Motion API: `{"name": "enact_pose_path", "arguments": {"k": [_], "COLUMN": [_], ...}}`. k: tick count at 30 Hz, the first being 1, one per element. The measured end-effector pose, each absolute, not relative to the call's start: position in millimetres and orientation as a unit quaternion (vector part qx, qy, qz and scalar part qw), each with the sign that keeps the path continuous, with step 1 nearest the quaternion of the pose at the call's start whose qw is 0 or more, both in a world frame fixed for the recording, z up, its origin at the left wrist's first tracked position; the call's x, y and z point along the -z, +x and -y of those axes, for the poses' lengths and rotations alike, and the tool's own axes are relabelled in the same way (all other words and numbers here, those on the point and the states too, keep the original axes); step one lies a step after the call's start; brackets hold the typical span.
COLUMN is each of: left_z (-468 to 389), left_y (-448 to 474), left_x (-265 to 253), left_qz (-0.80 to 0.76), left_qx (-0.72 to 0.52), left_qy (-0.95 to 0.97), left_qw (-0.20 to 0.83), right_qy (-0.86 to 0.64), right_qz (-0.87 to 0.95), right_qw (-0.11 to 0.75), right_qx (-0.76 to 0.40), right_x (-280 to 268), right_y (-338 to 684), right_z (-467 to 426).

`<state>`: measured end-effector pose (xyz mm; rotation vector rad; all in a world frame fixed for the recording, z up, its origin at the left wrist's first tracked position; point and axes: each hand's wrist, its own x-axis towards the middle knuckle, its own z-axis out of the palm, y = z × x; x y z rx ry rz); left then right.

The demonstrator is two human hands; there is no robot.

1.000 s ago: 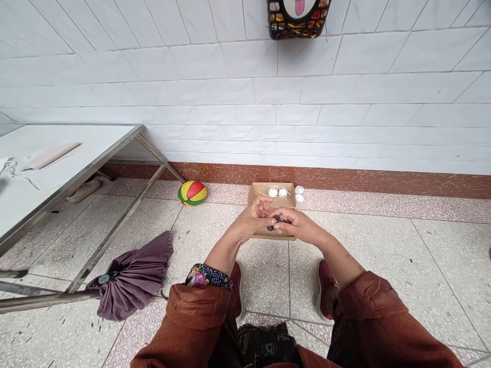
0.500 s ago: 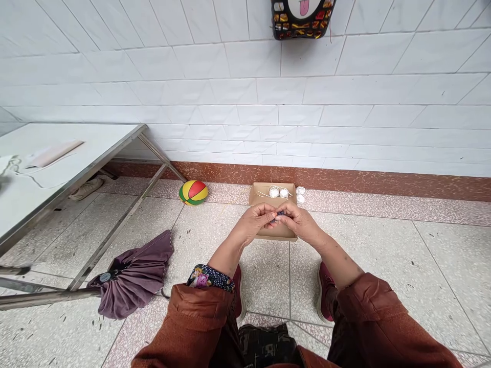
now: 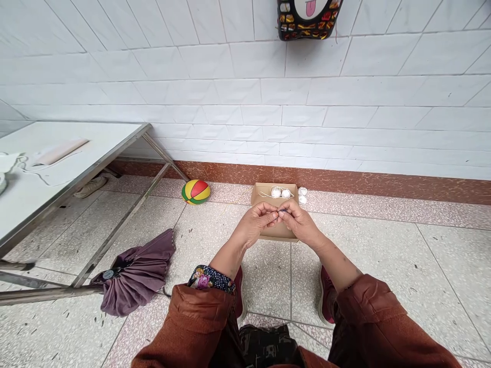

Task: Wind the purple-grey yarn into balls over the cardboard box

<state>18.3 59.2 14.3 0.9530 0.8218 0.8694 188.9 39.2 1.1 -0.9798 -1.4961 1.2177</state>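
My left hand and my right hand meet at the fingertips above a shallow cardboard box. Both are closed in a pinch on a small dark bluish thing. Fingers cover most of it, so its kind is unclear. In the far part of the box, beyond my hands, lie two white balls that look like wound string, with loose strands around them. More small white round things sit on the floor by the box's right side.
A red, yellow and green ball lies left of the box near the wall. A folded purple umbrella rests by the metal-framed table at left. Above, a black patterned bag is against the tiled wall.
The view has shifted slightly, so the surroundings sit a little farther right. My hands stay together; less of the dark thing shows between my fingertips.
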Motion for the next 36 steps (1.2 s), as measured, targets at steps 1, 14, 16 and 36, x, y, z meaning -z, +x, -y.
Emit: {"name": "enact_pose_path", "arguments": {"k": [1, 14, 16, 36], "left_z": [-59, -57, -57, -59], "left_y": [19, 24, 24, 23], "left_x": [-14, -13, -12, -9], "left_qz": [-0.372, -0.435, -0.440, -0.457], "left_qx": [-0.398, -0.455, -0.454, -0.511], "left_qy": [0.442, 0.615, 0.634, 0.418], "left_qw": [0.713, 0.475, 0.446, 0.596], "right_qy": [-0.403, -0.454, -0.460, -0.486], "right_qz": [0.612, 0.609, 0.606, 0.630], "right_qw": [0.470, 0.465, 0.467, 0.432], "right_qx": [-0.493, -0.454, -0.450, -0.425], "right_x": [-1, -2, -2, 14], "right_y": [189, 183, 183, 177], "right_z": [-39, -41, -41, -44]}}
